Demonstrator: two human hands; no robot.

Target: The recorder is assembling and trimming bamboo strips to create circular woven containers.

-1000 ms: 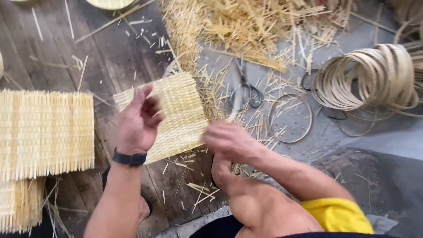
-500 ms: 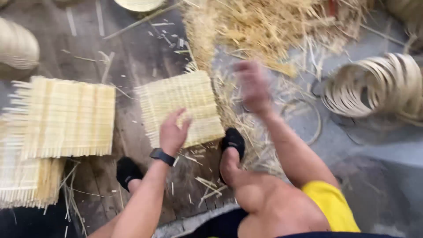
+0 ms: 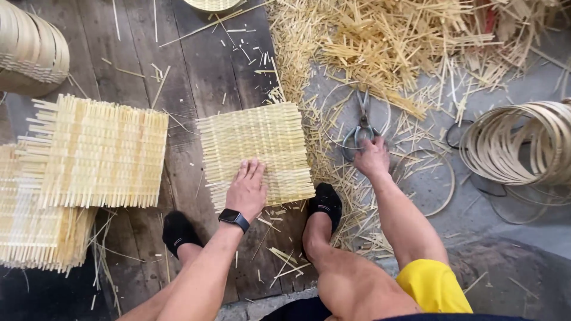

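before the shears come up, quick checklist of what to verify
1. Left hand flat on the woven mat, pinning it: ok.
2. Right hand on the handles of the shears: ok; whether the grip has closed: cannot tell.
3. Shear blades shut, pointing away from the body: ok.
4. Mat lying flat on the floorboards: ok.
5. Feet off the mat: not ok, the right foot touches its near corner.
6. Loose thin ring beside the right hand might snag: cannot tell.
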